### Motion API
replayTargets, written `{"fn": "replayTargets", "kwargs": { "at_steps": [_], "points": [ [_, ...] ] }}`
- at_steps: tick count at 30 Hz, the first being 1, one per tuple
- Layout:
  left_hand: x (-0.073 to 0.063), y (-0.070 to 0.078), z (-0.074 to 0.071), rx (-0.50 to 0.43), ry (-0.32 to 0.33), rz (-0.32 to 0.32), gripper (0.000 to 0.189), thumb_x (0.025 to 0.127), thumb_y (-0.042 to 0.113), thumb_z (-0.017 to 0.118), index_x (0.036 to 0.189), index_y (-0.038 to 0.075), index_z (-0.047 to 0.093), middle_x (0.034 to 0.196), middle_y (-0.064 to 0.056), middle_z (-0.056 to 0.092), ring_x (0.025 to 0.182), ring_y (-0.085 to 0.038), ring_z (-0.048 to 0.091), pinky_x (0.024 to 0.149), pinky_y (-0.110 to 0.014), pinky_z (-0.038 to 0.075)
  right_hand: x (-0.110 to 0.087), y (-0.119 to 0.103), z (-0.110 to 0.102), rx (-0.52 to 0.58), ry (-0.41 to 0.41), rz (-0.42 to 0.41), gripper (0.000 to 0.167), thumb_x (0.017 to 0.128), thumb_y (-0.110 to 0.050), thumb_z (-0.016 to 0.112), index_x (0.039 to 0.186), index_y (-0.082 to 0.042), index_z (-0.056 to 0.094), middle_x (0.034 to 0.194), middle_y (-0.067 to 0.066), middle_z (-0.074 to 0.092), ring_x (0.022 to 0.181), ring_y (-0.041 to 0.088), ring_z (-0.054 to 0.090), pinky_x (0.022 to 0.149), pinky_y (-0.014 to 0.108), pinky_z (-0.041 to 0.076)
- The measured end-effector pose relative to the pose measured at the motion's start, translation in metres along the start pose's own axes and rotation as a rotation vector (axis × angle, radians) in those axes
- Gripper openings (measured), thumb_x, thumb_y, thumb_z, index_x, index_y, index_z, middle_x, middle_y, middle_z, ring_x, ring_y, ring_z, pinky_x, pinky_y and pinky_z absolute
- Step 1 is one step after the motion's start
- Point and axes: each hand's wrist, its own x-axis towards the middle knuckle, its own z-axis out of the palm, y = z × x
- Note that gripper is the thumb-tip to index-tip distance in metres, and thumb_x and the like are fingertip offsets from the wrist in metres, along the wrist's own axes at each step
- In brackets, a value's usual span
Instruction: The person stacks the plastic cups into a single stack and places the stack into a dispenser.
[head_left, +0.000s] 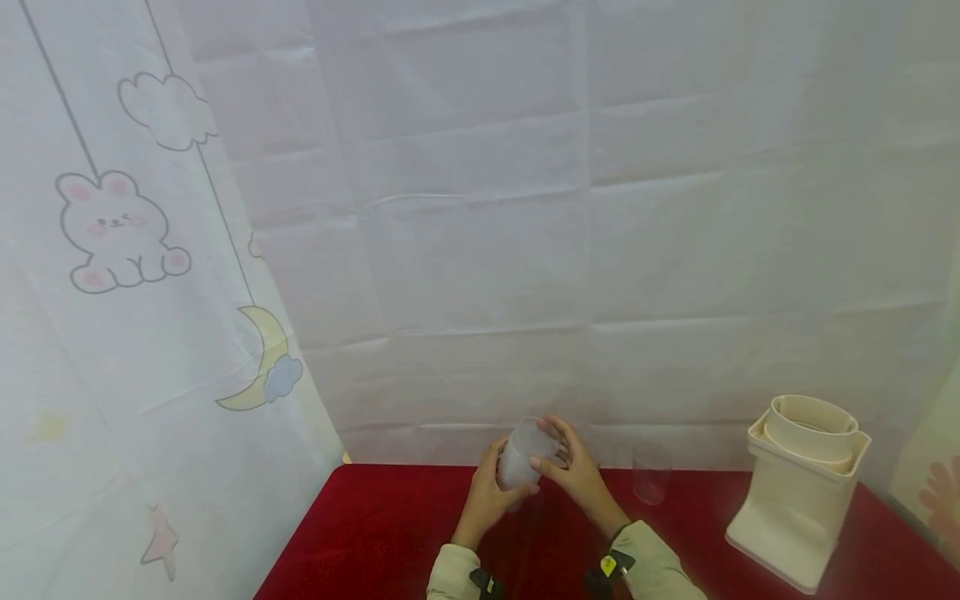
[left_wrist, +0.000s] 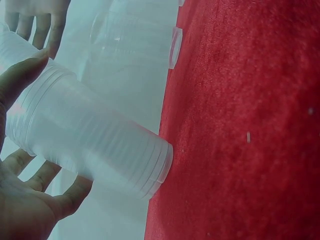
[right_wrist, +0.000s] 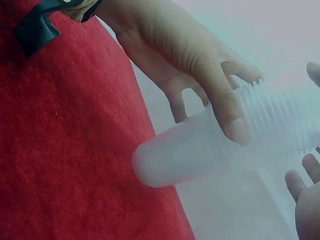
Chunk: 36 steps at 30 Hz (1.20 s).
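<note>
A stack of clear plastic cups (head_left: 519, 460) is held tilted between both hands, above the red-covered table. My left hand (head_left: 489, 498) grips the stack from the left; in the left wrist view its thumb crosses one side and its fingers curl under the other. On the right, my right hand (head_left: 579, 475) holds the same stack, its thumb (right_wrist: 235, 129) pressing on the ribbed rims and the other fingers partly hidden behind. Many nested rims show along the stack (right_wrist: 270, 117). One clear cup (head_left: 651, 477) stands apart on the table, right of the hands.
A cream plastic stand (head_left: 795, 508) with a round, open top collar and a wide foot is at the table's right side. Red cloth (head_left: 390, 525) covers the table. A pale sheet (head_left: 480, 250) hangs behind it, and a printed one (head_left: 112, 350) hangs at left.
</note>
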Motion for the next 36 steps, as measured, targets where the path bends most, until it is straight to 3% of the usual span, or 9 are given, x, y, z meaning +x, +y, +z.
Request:
{"fn": "replayTargets", "kwargs": {
  "at_steps": [11,24,36],
  "points": [
    [-0.0015,-0.0011,0.0016,0.009,0.005,0.003,0.083,0.08,0.024,0.085,0.149,0.024,0.04,0.134,-0.007,0.055,0.105,-0.023,0.06,0.077,-0.036,0.051,-0.0039,0.0027,0.0011,0.001,-0.001,0.031,0.074,0.091,-0.01,0.074,0.152,-0.003,0.033,0.154,0.018,0.041,0.143,0.04,0.032,0.107,0.062,0.032],
    [-0.0013,0.0002,0.0012,0.009,-0.005,0.006,0.081,0.082,0.031,0.084,0.15,0.026,0.04,0.134,-0.007,0.055,0.105,-0.021,0.061,0.076,-0.034,0.052,-0.0063,0.0068,0.0007,-0.03,-0.034,0.055,0.074,0.093,-0.011,0.072,0.154,-0.003,0.031,0.157,0.02,0.034,0.143,0.042,0.031,0.105,0.05,0.04],
    [0.0012,-0.0014,0.0013,0.018,0.001,0.008,0.082,0.081,0.025,0.085,0.15,0.023,0.04,0.134,-0.006,0.055,0.105,-0.021,0.06,0.078,-0.034,0.051,-0.0069,0.0069,-0.0023,-0.022,-0.039,0.028,0.075,0.093,-0.012,0.071,0.155,-0.005,0.028,0.158,0.022,0.031,0.143,0.044,0.029,0.108,0.061,0.032]
  ]
}}
